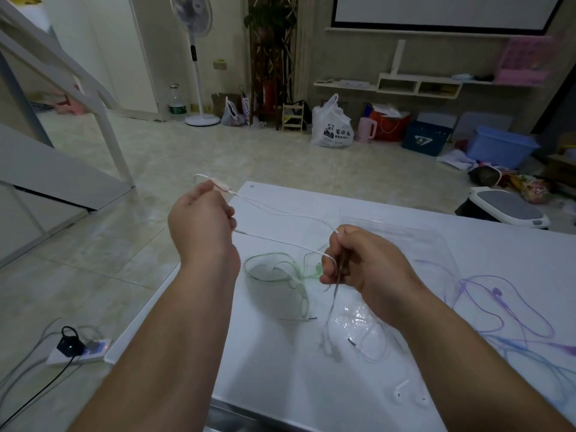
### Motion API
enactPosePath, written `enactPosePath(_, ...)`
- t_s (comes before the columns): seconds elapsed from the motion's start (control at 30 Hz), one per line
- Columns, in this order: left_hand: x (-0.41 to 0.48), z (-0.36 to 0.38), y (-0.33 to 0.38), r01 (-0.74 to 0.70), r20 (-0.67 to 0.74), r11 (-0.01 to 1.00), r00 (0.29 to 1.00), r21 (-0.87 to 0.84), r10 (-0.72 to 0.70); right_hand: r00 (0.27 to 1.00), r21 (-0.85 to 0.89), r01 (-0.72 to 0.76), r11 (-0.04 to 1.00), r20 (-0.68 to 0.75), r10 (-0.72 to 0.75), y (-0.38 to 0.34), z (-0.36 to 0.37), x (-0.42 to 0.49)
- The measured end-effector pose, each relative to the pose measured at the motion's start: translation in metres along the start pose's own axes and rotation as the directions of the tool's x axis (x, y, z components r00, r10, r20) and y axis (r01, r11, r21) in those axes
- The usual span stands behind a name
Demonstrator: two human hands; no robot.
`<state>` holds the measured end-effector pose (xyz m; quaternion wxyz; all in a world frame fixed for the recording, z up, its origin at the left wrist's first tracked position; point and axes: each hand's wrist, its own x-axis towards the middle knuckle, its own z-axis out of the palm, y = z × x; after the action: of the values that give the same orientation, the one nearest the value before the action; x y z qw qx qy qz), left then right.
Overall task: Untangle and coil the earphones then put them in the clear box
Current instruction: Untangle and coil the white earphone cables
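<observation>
A white earphone cable [280, 241] is stretched between both hands above the white table [280, 385]. My left hand [201, 224] pinches it near the inline remote [219, 185]. My right hand [367, 260] grips several strands, and the rest hangs down to the plug [352, 342] on the table. A green earphone set [274, 269] lies loosely coiled under the hands. Purple earphones [498, 300] sprawl at the right. The clear box [405, 235] sits just behind my right hand, hard to make out.
Crinkled clear plastic [358, 319] and a pair of white earbuds [408, 397] lie near the table's front. A power strip [78, 350] with cables is on the floor at the left. Bags, bins and a fan stand along the far wall.
</observation>
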<state>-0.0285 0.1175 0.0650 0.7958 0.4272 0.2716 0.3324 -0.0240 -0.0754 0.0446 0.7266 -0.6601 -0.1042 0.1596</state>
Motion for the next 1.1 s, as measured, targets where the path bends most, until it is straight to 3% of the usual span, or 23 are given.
enactPosePath(0.1,0.005,-0.004,0.006,-0.124,-0.039,0.989,0.991,0.086,0.127,1.0,-0.017,0.003,1.0,0.017,-0.002,-0.001,-0.01,0.001)
enactPosePath(0.27,0.0,-0.005,0.001,-0.171,-0.01,0.957,0.984,0.237,0.178,0.995,-0.073,0.1,0.992,-0.012,-0.101,-0.001,-0.016,0.001)
enactPosePath(0.37,0.0,-0.003,-0.003,-0.181,0.037,0.937,0.983,0.3,0.179,0.974,0.041,0.227,0.973,-0.01,-0.226,-0.004,-0.013,-0.001)
enactPosePath(0.47,0.0,-0.002,-0.008,-0.158,0.07,0.919,0.987,0.363,0.142,0.967,0.116,0.254,0.96,-0.017,-0.254,-0.01,-0.01,-0.004)
enactPosePath(0.6,0.0,-0.004,-0.009,-0.22,-0.002,0.844,0.967,0.49,0.254,0.976,-0.126,0.206,0.971,-0.042,-0.212,-0.008,-0.008,-0.004)
enactPosePath(0.73,-0.003,-0.006,-0.004,-0.25,0.02,0.766,0.955,0.592,0.296,0.988,-0.23,0.128,0.965,-0.061,-0.145,-0.006,-0.006,-0.006)
enactPosePath(0.83,-0.012,-0.002,-0.004,-0.317,0.155,0.767,0.948,0.558,0.278,0.988,-0.293,0.113,0.95,-0.07,-0.139,-0.006,-0.005,-0.007)
enactPosePath(0.9,-0.019,0.001,-0.004,-0.327,0.331,0.808,0.927,0.489,0.175,0.99,-0.292,0.107,0.95,-0.059,-0.13,-0.007,-0.004,-0.008)
enactPosePath(1.0,-0.03,0.004,-0.006,-0.314,0.603,0.817,0.796,0.484,-0.05,0.992,-0.296,0.097,0.95,-0.046,-0.116,-0.009,-0.004,-0.009)
enactPosePath(1.1,-0.038,0.005,-0.006,-0.33,0.684,0.779,0.71,0.533,-0.168,0.991,-0.287,0.111,0.951,-0.039,-0.127,-0.01,-0.004,-0.01)
